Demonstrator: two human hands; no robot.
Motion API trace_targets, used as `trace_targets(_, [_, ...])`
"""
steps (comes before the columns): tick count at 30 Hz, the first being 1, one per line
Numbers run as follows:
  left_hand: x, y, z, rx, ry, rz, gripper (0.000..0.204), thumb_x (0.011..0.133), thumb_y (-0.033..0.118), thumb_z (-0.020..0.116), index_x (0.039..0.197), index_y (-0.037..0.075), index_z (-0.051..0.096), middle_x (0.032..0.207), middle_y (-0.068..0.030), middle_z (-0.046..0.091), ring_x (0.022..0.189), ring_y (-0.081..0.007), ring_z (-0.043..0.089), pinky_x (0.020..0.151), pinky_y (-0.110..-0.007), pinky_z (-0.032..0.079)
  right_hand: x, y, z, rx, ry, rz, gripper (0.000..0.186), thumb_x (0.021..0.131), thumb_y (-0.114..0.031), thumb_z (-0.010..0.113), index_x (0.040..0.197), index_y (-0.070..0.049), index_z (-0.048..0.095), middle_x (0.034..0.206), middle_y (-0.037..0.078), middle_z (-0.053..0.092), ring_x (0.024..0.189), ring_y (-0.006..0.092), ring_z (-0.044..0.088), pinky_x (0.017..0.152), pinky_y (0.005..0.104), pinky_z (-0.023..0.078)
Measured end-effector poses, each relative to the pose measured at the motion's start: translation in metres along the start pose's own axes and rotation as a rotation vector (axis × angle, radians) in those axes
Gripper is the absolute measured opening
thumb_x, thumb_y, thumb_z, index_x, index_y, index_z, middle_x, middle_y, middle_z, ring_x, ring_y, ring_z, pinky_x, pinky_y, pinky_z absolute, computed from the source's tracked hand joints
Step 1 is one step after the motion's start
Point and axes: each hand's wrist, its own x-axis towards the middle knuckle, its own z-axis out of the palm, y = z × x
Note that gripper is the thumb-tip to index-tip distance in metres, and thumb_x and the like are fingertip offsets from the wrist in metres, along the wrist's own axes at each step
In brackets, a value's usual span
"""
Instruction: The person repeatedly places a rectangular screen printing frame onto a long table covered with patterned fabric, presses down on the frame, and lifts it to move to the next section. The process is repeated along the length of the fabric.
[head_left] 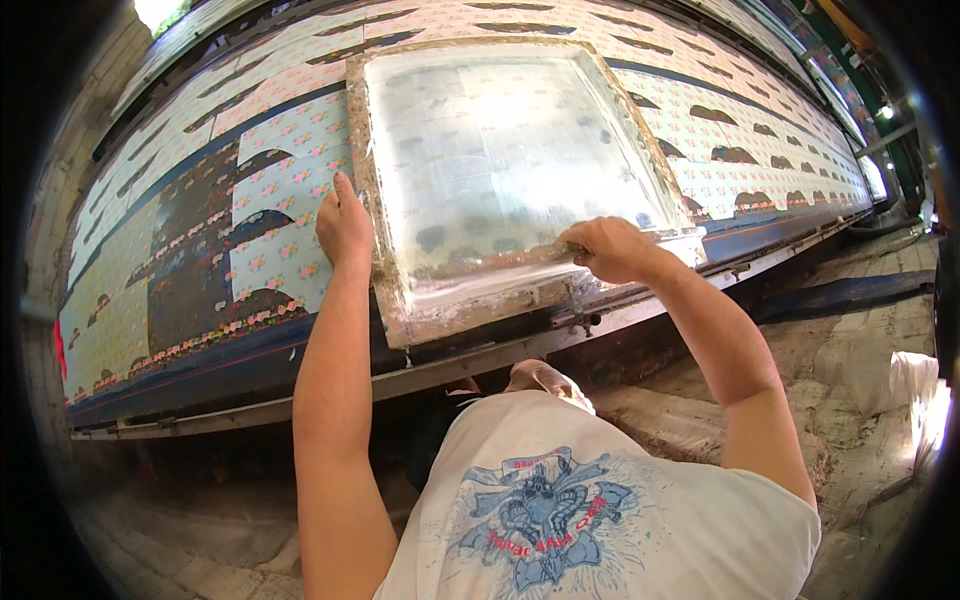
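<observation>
A rectangular printing screen (505, 135), with a worn, crusted frame and pale translucent mesh, lies on a long sloping table covered with floral-patterned sheets. At its left side, my left hand (345, 225) has its fingers closed on the frame, thumb up. My right hand (605, 245) is closed round a long squeegee bar (500, 263) lying across the lower part of the mesh, inside the frame, near the white residue along the near edge. Dark printed shapes show through the mesh.
The patterned table (280, 215) curves away both sides, with a dark border and a metal rail (470, 360) along its near edge. Below lies a dusty floor (810, 370), with pale plastic (905, 390) at right. A block wall (75, 150) stands at far left.
</observation>
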Motion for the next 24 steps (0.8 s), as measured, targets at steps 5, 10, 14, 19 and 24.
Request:
trace_targets(5, [-0.002,-0.001,0.003,-0.076,-0.012,-0.024,0.075,0.115,0.062,0.037,0.108,-0.003,0.074,0.105,-0.0222,0.075,0.103,-0.0405,0.07,0.094,-0.053,0.051,-0.021,0.004,0.035,-0.017,0.205,-0.134,0.04,0.087,0.002,0.068,0.121,-0.014,0.079,0.113,0.011,0.079,0.104,0.0366,0.075,0.089,0.0496,0.059])
trace_targets(10, [-0.008,0.002,-0.001,-0.16,-0.01,-0.017,0.069,0.116,0.057,0.038,0.114,-0.004,0.07,0.105,-0.0219,0.072,0.1,-0.0388,0.067,0.094,-0.051,0.049,-0.016,0.006,0.049,-0.143,0.397,-0.256,0.054,0.08,0.002,0.07,0.131,-0.017,0.076,0.125,0.008,0.077,0.11,0.031,0.075,0.095,0.0438,0.058])
trace_targets(14, [-0.001,-0.006,0.0,-0.152,-0.008,0.001,0.067,0.117,0.054,0.039,0.113,-0.006,0.068,0.1,-0.0209,0.069,0.095,-0.0357,0.064,0.092,-0.048,0.048,0.028,0.015,0.044,-0.17,0.51,-0.342,0.048,0.084,-0.001,0.067,0.129,-0.014,0.077,0.122,0.011,0.077,0.108,0.0304,0.076,0.097,0.0428,0.056])
trace_targets(19, [-0.004,-0.001,0.005,-0.237,0.068,0.027,0.062,0.118,0.049,0.042,0.115,-0.007,0.068,0.102,-0.0196,0.069,0.096,-0.0307,0.064,0.09,-0.045,0.049,0.115,0.049,0.027,-0.2,0.608,-0.36,0.041,0.092,-0.005,0.061,0.128,-0.013,0.078,0.12,0.013,0.078,0.106,0.0311,0.077,0.093,0.0432,0.056])
trace_targets(24, [-0.005,0.001,0.003,-0.24,0.03,-0.068,0.07,0.119,0.048,0.041,0.15,-0.012,0.059,0.149,-0.0249,0.065,0.14,-0.0332,0.059,0.121,-0.041,0.04,0.212,0.078,-0.012,-0.172,0.573,-0.303,0.041,0.095,-0.003,0.057,0.128,-0.014,0.078,0.117,0.013,0.078,0.104,0.0315,0.076,0.091,0.0438,0.057])
